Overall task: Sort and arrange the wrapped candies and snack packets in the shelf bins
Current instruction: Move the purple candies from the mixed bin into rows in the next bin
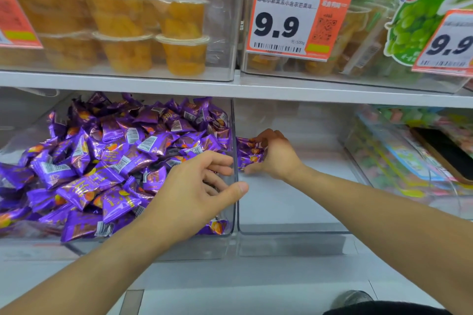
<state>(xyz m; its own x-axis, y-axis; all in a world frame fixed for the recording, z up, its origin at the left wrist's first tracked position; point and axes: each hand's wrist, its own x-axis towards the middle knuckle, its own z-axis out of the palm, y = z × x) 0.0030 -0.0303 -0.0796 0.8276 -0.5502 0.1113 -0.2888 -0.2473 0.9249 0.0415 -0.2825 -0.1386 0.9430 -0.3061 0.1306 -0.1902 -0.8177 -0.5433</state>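
Holding a small cluster of purple wrapped candies (249,152), the right hand (277,158) rests low in the near-empty clear bin (294,227) right of centre, its fingers curled round the packets just beside that bin's left wall. The left hand (199,194) reaches over the heaped purple candies (102,161) in the left bin (229,233); its fingers are loosely spread at the dividing wall, thumb lying along the rim, grasping nothing that can be seen.

Handling, as a judgement: each candy appears light, with a crinkly foil wrapper that is likely slippery and deforms under pressure. The contents are probably firm, not fragile. Take hold across the packet body, or gather several in a cupped hand; the crimped ends may slide out of a pinch. Loose packets in the heap will shift when disturbed.

Jelly cups (179,51) and a price tag (294,18) occupy the upper shelf.
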